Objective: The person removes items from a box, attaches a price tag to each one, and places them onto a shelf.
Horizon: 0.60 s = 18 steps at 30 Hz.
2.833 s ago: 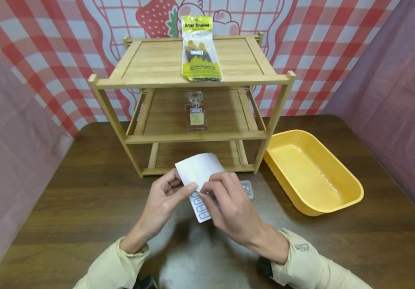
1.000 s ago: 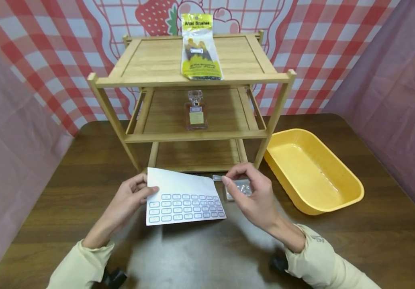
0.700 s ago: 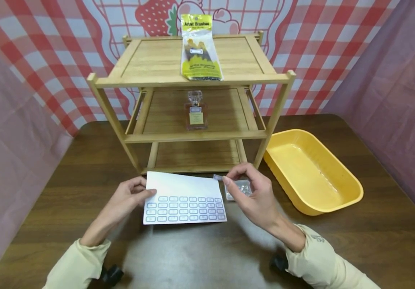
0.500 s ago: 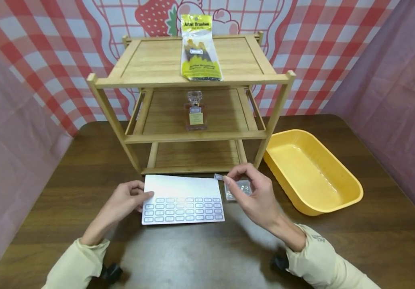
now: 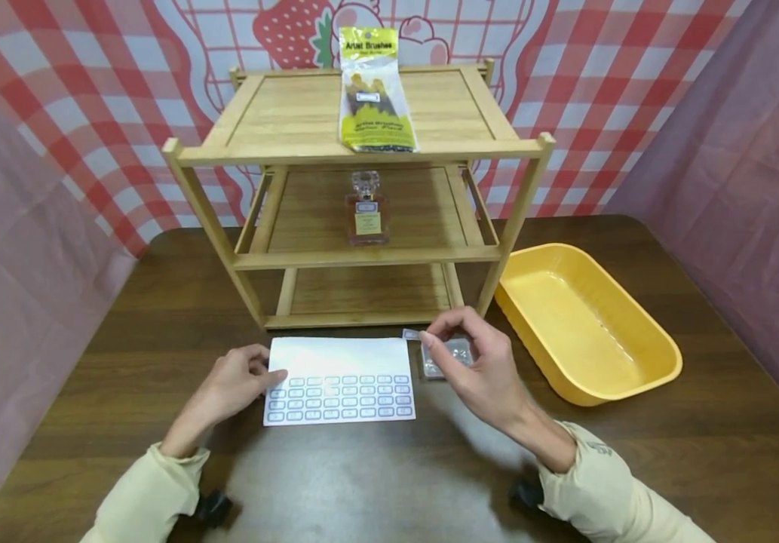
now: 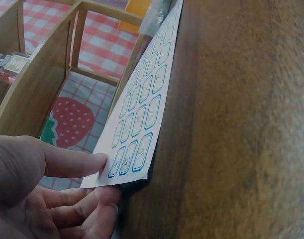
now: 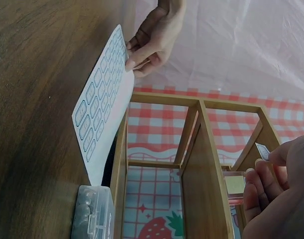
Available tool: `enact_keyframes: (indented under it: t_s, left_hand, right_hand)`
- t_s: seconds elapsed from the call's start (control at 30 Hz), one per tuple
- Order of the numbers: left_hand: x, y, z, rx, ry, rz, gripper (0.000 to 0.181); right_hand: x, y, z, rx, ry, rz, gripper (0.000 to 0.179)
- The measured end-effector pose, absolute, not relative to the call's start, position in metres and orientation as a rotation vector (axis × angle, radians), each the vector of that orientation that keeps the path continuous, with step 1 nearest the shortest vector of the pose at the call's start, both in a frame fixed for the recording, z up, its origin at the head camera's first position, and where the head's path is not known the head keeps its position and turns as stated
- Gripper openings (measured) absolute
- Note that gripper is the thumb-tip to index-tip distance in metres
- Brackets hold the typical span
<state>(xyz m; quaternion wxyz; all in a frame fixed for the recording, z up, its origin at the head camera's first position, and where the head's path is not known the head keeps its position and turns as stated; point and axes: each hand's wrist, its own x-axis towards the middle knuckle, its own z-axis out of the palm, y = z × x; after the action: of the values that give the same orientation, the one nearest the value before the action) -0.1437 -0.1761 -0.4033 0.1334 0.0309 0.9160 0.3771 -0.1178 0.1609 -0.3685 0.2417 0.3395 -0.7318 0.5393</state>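
My left hand (image 5: 238, 383) pinches the left edge of a white sticker sheet (image 5: 341, 362), thumb on top and fingers beneath. Rows of blue-framed labels cover the sheet's near part; its far part is bare. Between thumb and forefinger, my right hand (image 5: 480, 369) pinches one small label sticker (image 5: 411, 334), just off the sheet's far right corner. In the right wrist view that label sticker (image 7: 262, 151) stands out from the fingertips. Partly behind the right hand is a small clear plastic box (image 5: 435, 368) with shiny round pieces inside.
A three-tier wooden shelf (image 5: 362, 259) stands behind the hands. On its top lies an Artist Brushes packet (image 5: 377, 113); a perfume bottle (image 5: 367, 219) stands on the middle tier. Both bear a small label. A yellow basin (image 5: 586, 324) sits at the right.
The right hand has peeled a label off the sheet and moved right with it. The left hand has moved left, then lowered the sheet flatter toward the table.
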Motion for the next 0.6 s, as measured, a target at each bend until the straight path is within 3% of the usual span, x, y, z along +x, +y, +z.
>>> enact_keyframes:
  t_s: [0.2,0.6]
  left_hand:
    - [-0.1453,-0.1756,-0.4043,0.058,2.675,1.03,0.047]
    - [-0.1438,-0.1725,-0.406,0.063,2.728,0.987,0.04]
  right_hand:
    - [-0.1176,0.1601,-0.3689,0.927,-2.004,1.472,0.024]
    - [-0.1174,0.16,-0.3685,0.915,-2.031,1.473,0.023]
